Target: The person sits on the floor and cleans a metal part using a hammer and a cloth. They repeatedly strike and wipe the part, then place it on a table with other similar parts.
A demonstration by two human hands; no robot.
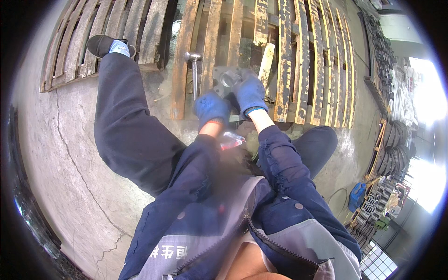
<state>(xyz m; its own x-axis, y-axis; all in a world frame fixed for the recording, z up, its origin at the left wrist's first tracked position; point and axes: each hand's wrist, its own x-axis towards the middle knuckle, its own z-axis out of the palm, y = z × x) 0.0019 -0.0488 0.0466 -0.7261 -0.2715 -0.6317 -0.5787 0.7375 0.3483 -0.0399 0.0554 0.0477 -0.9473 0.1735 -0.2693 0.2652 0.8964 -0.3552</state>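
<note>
A grey metal part (228,78) with a round, ring-like middle lies over the pallet slats, blurred by haze in the picture. Wrapped in a blue work glove, my right hand (250,94) closes on its right side. My left hand (212,109), in a matching glove, is curled closed at the part's near left corner; whatever its fingers hold is hidden. Just left of that hand, a metal hammer (195,70) rests with its head away from me. Below the hands, between my legs, is a shiny clear-and-red item (231,140), too blurred to name.
The slatted wooden pallet (179,93) in front has yellow-painted slats (283,60) on its right. Another pallet (105,28) lies at the far left, by my shoe (100,45). Stacked black parts (394,140) and a blue jug (357,196) stand along the right on the concrete floor (79,186).
</note>
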